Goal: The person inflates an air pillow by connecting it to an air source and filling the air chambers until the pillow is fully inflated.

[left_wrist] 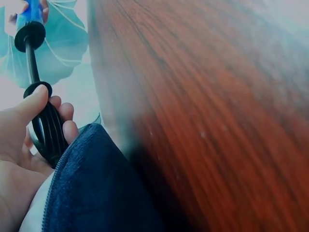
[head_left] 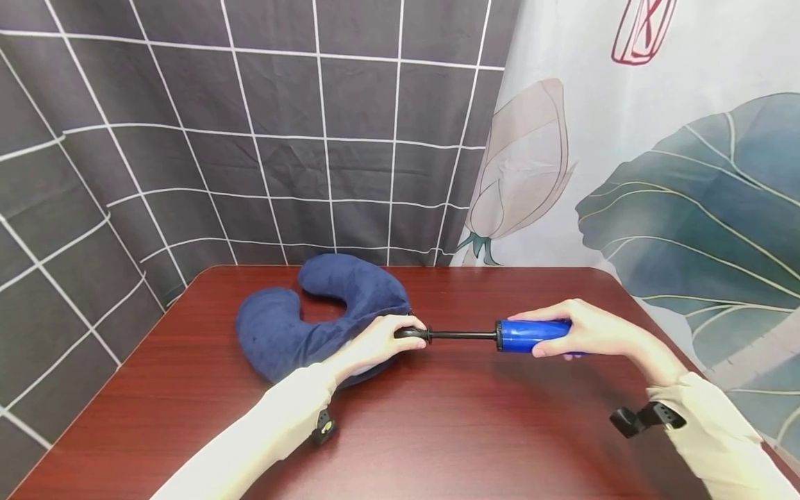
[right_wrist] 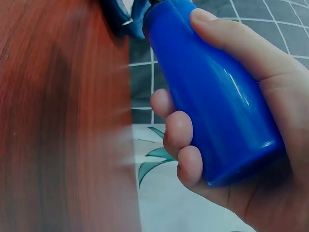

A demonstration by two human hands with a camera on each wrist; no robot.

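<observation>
A hand pump with a blue barrel (head_left: 523, 335) and a thin black rod (head_left: 464, 335) is held sideways above the table. My right hand (head_left: 590, 330) wraps round the barrel, its fingers curled about the blue body (right_wrist: 217, 101) in the right wrist view. The black handle (left_wrist: 48, 130) at the rod's other end is gripped by my left hand (head_left: 381, 340). A length of rod shows between handle and barrel. Behind and under the left hand lies a navy U-shaped neck pillow (head_left: 269, 330), its zip edge (left_wrist: 50, 203) close to that hand's palm.
The reddish-brown wooden table (head_left: 437, 430) spreads under both arms. A dark grey curtain with white grid lines (head_left: 281, 97) hangs behind it, and a pale leaf-patterned curtain (head_left: 675, 222) hangs at the right. Each sleeve carries a black wrist mount (head_left: 646, 418).
</observation>
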